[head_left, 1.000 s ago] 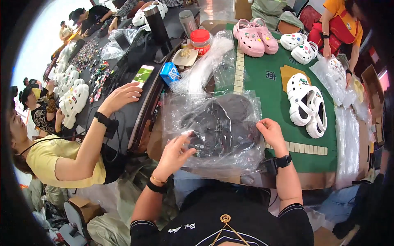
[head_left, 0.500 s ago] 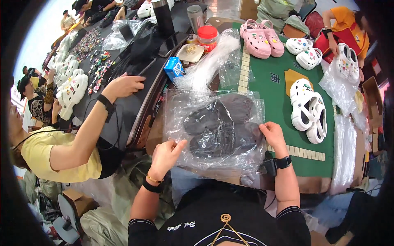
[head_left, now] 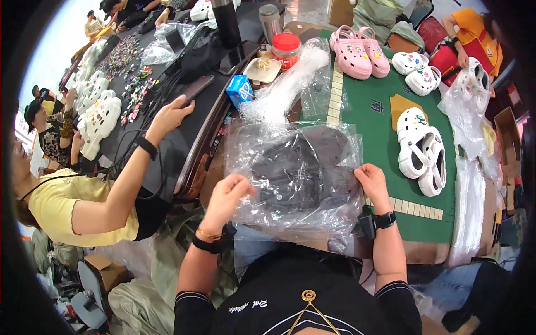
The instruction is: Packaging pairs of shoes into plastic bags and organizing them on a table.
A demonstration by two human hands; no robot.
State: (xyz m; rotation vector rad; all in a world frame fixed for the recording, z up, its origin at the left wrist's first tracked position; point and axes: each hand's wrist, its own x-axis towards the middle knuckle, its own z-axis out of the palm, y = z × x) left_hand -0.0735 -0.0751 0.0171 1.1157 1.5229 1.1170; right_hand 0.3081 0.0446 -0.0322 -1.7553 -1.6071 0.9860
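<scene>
A pair of dark clogs [head_left: 304,176] lies inside a clear plastic bag [head_left: 240,145] on the table in front of me. The bag is wrinkled and glossy, which blurs the outline of the clogs. At the bag's left edge, my left hand [head_left: 226,195] is closed, its thumb and fingertips pinching the plastic. My right hand [head_left: 371,181] grips the right edge beside the clogs, thumb and bent fingers together. Right of the bag sits a pair of white clogs with charms [head_left: 413,137].
Pink clogs [head_left: 352,56] and smaller white clogs [head_left: 422,79] stand farther back on the green mat [head_left: 368,128]. A red-lidded jar [head_left: 286,50], a blue box [head_left: 239,91] and flat plastic bags [head_left: 468,212] flank my spot. At left, a co-worker's hand [head_left: 172,117] holds a phone [head_left: 196,88].
My left hand has shifted up slightly and its fingers have curled in at the bag's edge. The plastic has wrinkled differently. The co-worker's phone has tilted, and the person in orange has moved bagged clogs.
</scene>
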